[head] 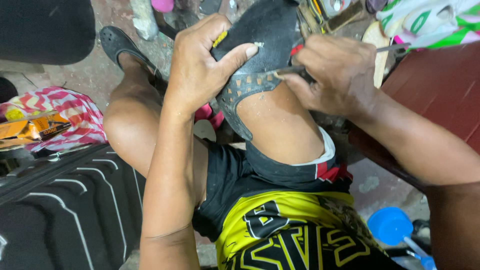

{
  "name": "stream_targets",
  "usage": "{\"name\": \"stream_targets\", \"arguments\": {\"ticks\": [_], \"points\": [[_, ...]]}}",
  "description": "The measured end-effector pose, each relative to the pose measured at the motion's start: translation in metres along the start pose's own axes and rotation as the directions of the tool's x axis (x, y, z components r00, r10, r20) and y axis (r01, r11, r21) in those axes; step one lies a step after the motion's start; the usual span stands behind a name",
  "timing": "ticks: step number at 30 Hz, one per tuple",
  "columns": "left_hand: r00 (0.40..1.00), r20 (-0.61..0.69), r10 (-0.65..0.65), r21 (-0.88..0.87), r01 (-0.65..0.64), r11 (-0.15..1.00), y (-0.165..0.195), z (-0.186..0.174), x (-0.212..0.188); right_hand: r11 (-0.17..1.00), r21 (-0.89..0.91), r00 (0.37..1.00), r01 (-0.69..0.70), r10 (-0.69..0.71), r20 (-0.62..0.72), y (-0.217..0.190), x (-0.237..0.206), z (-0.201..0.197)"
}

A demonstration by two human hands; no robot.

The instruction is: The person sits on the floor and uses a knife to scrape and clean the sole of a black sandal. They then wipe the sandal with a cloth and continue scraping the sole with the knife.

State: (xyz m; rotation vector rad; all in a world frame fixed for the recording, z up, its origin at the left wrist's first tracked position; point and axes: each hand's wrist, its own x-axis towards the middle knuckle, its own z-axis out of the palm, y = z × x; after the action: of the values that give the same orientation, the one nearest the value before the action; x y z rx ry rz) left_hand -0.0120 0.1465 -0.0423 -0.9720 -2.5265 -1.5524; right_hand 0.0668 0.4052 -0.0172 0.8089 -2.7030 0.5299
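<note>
Pressed against the knee [280, 130] at upper centre of the frame: a black shoe sole [260, 45], gripped by the left hand [200, 65]; right hand [335, 75] clenched around a thin metal tool [287, 71] at its edge. Lower left, a black suitcase [65, 210]; lower right, a blue cup [390, 225].

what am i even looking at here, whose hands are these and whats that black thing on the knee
This is one picture from a camera worn on a person's head, looking down at their own lap and bare hands; there is no machine. The left hand grips a black rubber shoe sole with small tan studs, braced against the raised right knee. The right hand presses a thin metal tool against the sole's edge. Around them: a black ribbed hard-shell suitcase at lower left, a red and white zigzag cloth behind it, a round blue plastic lid on the floor, and a dark red tabletop at right.
</note>
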Motion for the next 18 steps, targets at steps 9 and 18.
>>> {"name": "stream_targets", "arguments": {"ticks": [9, 18], "points": [[1.000, 0.003, -0.002, 0.021, 0.001, 1.000, 0.001, 0.002, -0.002, 1.000, -0.001, 1.000, -0.013, 0.013, -0.020, -0.001, -0.013, 0.005], [0.999, 0.044, 0.021, 0.034, -0.022, 0.999, 0.001, 0.000, -0.004, 0.999, 0.037, 0.998, 0.037, -0.036, -0.043, -0.011, 0.001, -0.002]]}}
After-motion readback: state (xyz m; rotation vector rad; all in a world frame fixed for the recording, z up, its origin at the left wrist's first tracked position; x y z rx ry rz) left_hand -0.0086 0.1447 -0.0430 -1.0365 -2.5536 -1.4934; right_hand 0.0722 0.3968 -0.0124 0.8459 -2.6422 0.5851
